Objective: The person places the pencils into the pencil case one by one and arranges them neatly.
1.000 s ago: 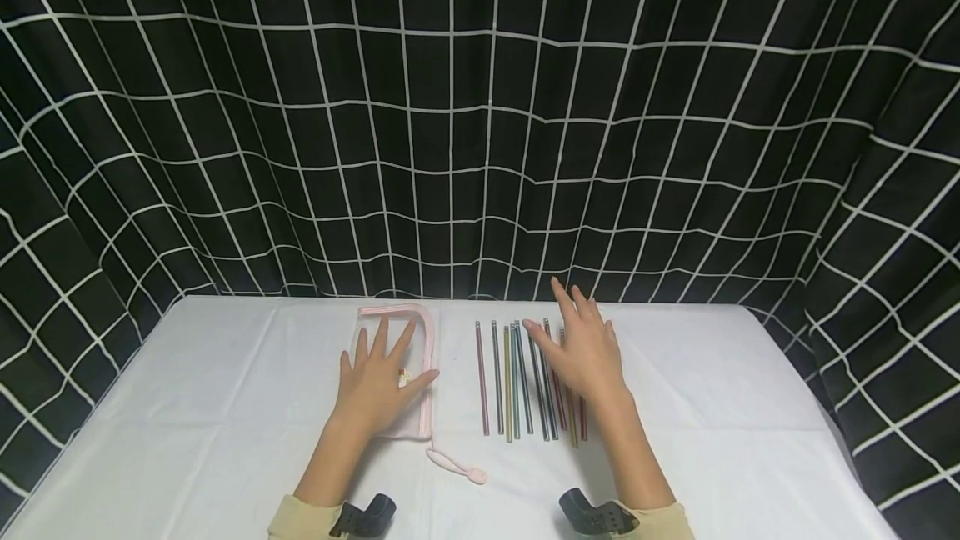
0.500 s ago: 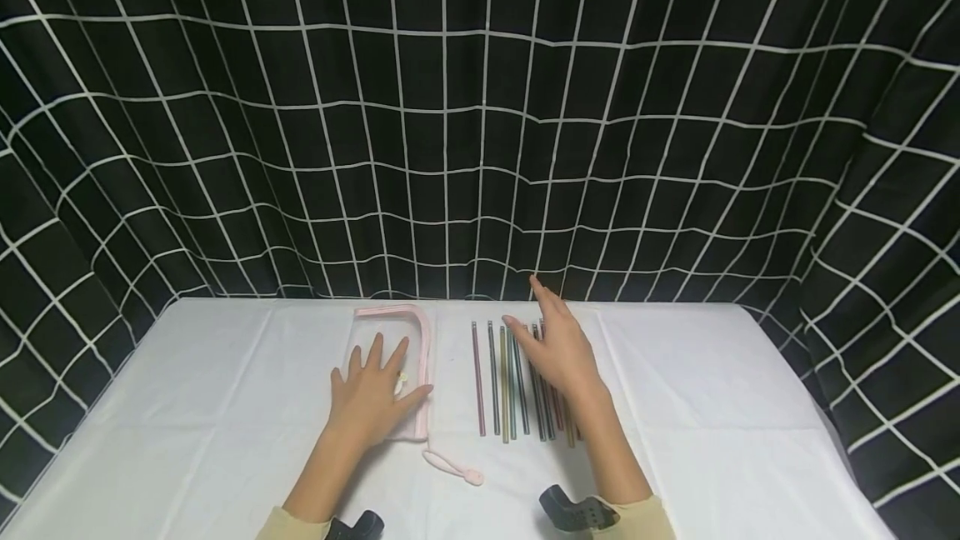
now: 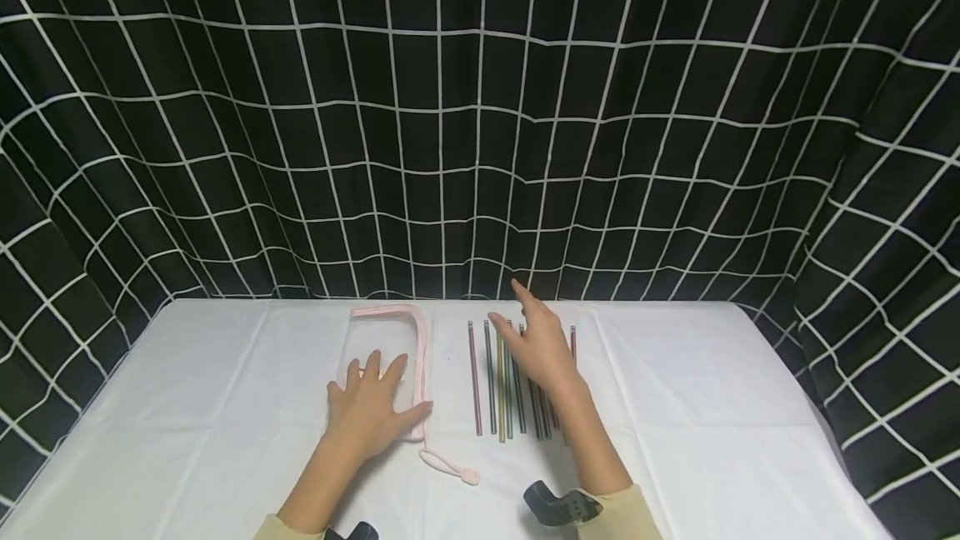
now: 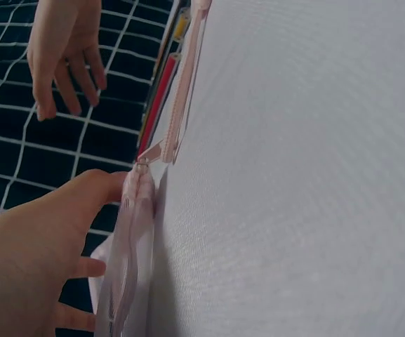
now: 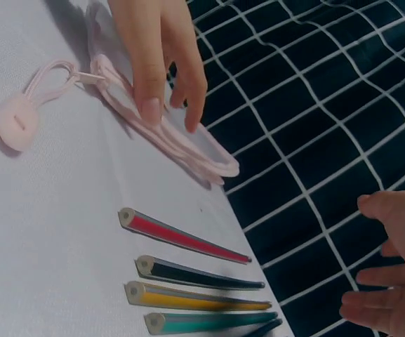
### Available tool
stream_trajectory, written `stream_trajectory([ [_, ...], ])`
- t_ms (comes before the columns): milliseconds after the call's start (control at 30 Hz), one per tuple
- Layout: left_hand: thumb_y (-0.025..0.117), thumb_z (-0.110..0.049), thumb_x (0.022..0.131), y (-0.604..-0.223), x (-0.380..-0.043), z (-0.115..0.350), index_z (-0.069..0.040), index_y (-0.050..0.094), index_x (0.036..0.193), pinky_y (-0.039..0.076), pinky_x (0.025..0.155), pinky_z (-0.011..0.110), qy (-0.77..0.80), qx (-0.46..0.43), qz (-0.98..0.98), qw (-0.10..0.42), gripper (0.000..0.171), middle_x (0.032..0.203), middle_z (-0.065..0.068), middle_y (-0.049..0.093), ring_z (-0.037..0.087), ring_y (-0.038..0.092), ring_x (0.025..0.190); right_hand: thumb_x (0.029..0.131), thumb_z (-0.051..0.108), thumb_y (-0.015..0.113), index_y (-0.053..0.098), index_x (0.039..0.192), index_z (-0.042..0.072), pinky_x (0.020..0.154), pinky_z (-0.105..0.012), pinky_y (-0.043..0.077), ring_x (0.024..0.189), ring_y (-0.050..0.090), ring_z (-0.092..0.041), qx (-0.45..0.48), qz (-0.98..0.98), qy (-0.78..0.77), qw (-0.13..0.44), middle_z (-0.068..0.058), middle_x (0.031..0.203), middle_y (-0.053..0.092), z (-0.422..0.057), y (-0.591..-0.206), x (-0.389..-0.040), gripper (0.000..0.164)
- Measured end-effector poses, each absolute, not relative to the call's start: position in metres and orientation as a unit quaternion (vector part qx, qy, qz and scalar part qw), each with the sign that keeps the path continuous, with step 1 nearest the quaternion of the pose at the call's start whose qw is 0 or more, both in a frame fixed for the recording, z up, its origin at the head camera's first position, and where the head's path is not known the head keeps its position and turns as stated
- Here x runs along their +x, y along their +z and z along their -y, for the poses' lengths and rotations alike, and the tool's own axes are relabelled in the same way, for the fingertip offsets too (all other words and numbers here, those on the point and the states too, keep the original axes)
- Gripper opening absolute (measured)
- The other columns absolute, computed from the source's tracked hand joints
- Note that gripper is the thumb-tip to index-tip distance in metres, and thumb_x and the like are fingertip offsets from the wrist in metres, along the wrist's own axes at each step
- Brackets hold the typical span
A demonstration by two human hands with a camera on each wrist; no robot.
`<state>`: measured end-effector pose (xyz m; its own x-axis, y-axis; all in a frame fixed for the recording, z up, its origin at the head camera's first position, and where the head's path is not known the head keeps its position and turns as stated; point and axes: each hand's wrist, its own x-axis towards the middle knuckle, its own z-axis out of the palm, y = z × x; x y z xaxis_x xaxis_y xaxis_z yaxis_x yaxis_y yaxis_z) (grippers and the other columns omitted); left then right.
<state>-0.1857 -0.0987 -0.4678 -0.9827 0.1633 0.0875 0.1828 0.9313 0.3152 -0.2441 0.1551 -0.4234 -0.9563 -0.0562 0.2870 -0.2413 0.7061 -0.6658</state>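
Note:
My left hand (image 3: 365, 415) lies over the near part of a see-through pouch (image 3: 384, 329) with a pink zipped edge, fingers spread and slightly bent. In the left wrist view its thumb (image 4: 98, 188) is right at the zip, close to the zip pull (image 4: 151, 152). From the pouch's near corner trails a pink loop with a tab (image 3: 468, 477). My right hand (image 3: 543, 348) hangs over a row of coloured pencils (image 3: 475, 382), fingers extended and thumb apart, holding nothing. It hides part of the row. Red, dark, yellow and green pencils (image 5: 202, 298) show in the right wrist view.
A white cloth (image 3: 225, 390) covers the table, its far edge meeting a black curtain (image 3: 480, 132) with a white grid. The curtain also stands along both sides. A dark wrist strap (image 3: 562, 507) sits on the right wrist by the beige sleeve.
My right hand has moved left across the pencils, uncovering a red one on the right. My left hand has drawn back toward the pouch's near end, its fingers more bent.

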Motion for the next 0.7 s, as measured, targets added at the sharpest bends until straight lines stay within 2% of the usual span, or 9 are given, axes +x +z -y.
stream_trajectory([
  [167, 0.068, -0.064, 0.091, -0.468, -0.183, 0.096, -0.011, 0.055, 0.153, 0.034, 0.098, 0.086, -0.153, -0.085, 0.984, 0.026, 0.083, 0.155, 0.030, 0.047, 0.060, 0.043, 0.141, 0.103, 0.029, 0.068, 0.045, 0.156, -0.004, 0.103, -0.056, 0.053, 0.127, 0.064, -0.048, 0.090, 0.909, 0.389, 0.118, -0.030, 0.149, 0.056, -0.150, -0.427, -0.246, 0.066],
  [333, 0.071, -0.067, 0.087, -0.467, -0.180, 0.094, -0.013, 0.055, 0.152, 0.036, 0.096, 0.085, -0.147, -0.078, 0.986, 0.023, 0.086, 0.155, 0.030, 0.047, 0.058, 0.046, 0.138, 0.103, 0.024, 0.068, 0.053, 0.150, -0.004, 0.094, -0.052, 0.059, 0.112, 0.073, -0.042, 0.094, 0.909, 0.388, 0.125, -0.028, 0.136, 0.067, -0.145, -0.431, -0.247, 0.057],
  [400, 0.071, -0.068, 0.086, -0.466, -0.180, 0.093, -0.015, 0.054, 0.154, 0.037, 0.094, 0.085, -0.146, -0.072, 0.987, 0.014, 0.087, 0.157, 0.030, 0.046, 0.057, 0.046, 0.138, 0.102, 0.022, 0.068, 0.055, 0.148, -0.003, 0.093, -0.053, 0.059, 0.109, 0.074, -0.040, 0.095, 0.906, 0.392, 0.125, -0.028, 0.132, 0.069, -0.143, -0.433, -0.246, 0.054],
  [500, 0.071, -0.069, 0.085, -0.464, -0.178, 0.093, -0.017, 0.052, 0.155, 0.037, 0.092, 0.085, -0.147, -0.061, 0.987, -0.003, 0.090, 0.159, 0.029, 0.043, 0.057, 0.043, 0.140, 0.102, 0.020, 0.068, 0.057, 0.147, -0.004, 0.107, -0.060, 0.049, 0.107, 0.075, -0.040, 0.100, 0.901, 0.406, 0.117, -0.028, 0.129, 0.070, -0.140, -0.435, -0.245, 0.051],
  [533, 0.071, -0.070, 0.084, -0.463, -0.177, 0.093, -0.018, 0.052, 0.156, 0.037, 0.091, 0.086, -0.149, -0.058, 0.987, -0.009, 0.091, 0.160, 0.029, 0.042, 0.057, 0.042, 0.141, 0.102, 0.019, 0.068, 0.056, 0.147, -0.004, 0.107, -0.061, 0.049, 0.106, 0.075, -0.040, 0.102, 0.899, 0.412, 0.111, -0.028, 0.128, 0.070, -0.139, -0.436, -0.245, 0.051],
  [633, 0.072, -0.070, 0.083, -0.461, -0.175, 0.093, -0.019, 0.050, 0.157, 0.037, 0.090, 0.086, -0.155, -0.054, 0.986, -0.019, 0.093, 0.162, 0.030, 0.040, 0.058, 0.040, 0.142, 0.102, 0.017, 0.068, 0.057, 0.145, -0.005, 0.106, -0.060, 0.051, 0.104, 0.076, -0.040, 0.105, 0.898, 0.415, 0.103, -0.029, 0.126, 0.071, -0.137, -0.439, -0.245, 0.050],
  [700, 0.073, -0.069, 0.083, -0.460, -0.175, 0.092, -0.019, 0.050, 0.158, 0.038, 0.089, 0.086, -0.156, -0.054, 0.986, -0.022, 0.093, 0.162, 0.030, 0.039, 0.057, 0.040, 0.141, 0.101, 0.017, 0.068, 0.057, 0.144, -0.005, 0.094, -0.054, 0.058, 0.102, 0.076, -0.040, 0.106, 0.899, 0.413, 0.101, -0.029, 0.123, 0.072, -0.137, -0.441, -0.245, 0.050],
])
